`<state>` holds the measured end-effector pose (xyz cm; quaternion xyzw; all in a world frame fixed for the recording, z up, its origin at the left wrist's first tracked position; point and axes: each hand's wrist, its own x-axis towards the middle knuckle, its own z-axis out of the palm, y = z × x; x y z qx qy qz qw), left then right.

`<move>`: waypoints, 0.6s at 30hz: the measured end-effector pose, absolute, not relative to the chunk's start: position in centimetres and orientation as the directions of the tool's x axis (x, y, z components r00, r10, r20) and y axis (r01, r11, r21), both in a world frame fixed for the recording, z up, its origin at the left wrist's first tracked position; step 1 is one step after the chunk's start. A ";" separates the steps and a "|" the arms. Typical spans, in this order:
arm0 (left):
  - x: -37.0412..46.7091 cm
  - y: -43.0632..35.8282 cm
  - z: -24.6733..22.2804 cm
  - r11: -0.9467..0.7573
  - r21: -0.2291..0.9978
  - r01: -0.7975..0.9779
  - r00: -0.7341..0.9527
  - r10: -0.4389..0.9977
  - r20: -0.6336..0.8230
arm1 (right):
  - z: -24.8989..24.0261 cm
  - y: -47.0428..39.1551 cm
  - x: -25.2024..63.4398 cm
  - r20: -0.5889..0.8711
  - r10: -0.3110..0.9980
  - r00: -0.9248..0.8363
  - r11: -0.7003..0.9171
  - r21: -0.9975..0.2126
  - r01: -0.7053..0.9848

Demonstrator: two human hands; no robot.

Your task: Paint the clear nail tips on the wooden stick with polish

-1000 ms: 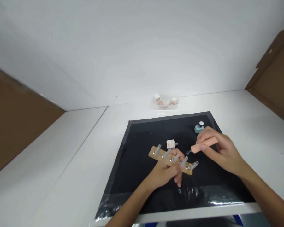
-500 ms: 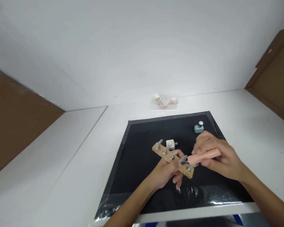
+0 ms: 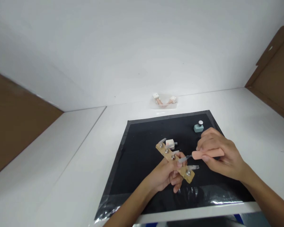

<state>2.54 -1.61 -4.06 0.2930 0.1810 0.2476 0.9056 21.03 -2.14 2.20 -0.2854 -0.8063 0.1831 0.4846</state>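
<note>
While the left hand [image 3: 165,176] grips a wooden strip [image 3: 168,155] bearing translucent nail tips [image 3: 183,159] above a black mat [image 3: 142,138], the right hand [image 3: 221,155], apart from it, pinches a peach-handled brush [image 3: 197,154], its bristles at one tip's end. Just beyond the strip is a white bottle [image 3: 169,143]; farther, a teal bottle [image 3: 198,128]; farthest, a clear tray [image 3: 169,107].

Wooden strip [image 3: 169,156] with 5 nail tips [image 3: 184,159] in left hand [image 3: 164,174], brush [image 3: 207,154] in right hand [image 3: 226,162]

Wooden strip [image 3: 168,155], shiny metal studs [image 3: 173,157]
</note>
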 end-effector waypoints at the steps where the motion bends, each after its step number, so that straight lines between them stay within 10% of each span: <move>1: 2.5 -1.6 -4.1 0.709 0.618 -0.340 0.816 0.549 -0.181 | 2.2 -2.2 21.0 0.678 0.645 -0.352 0.764 -0.586 0.269; 18: 2.4 -1.6 -4.4 0.714 0.610 -0.343 0.805 0.558 -0.200 | 2.1 -2.1 20.8 0.663 0.617 -0.425 0.779 -0.591 0.210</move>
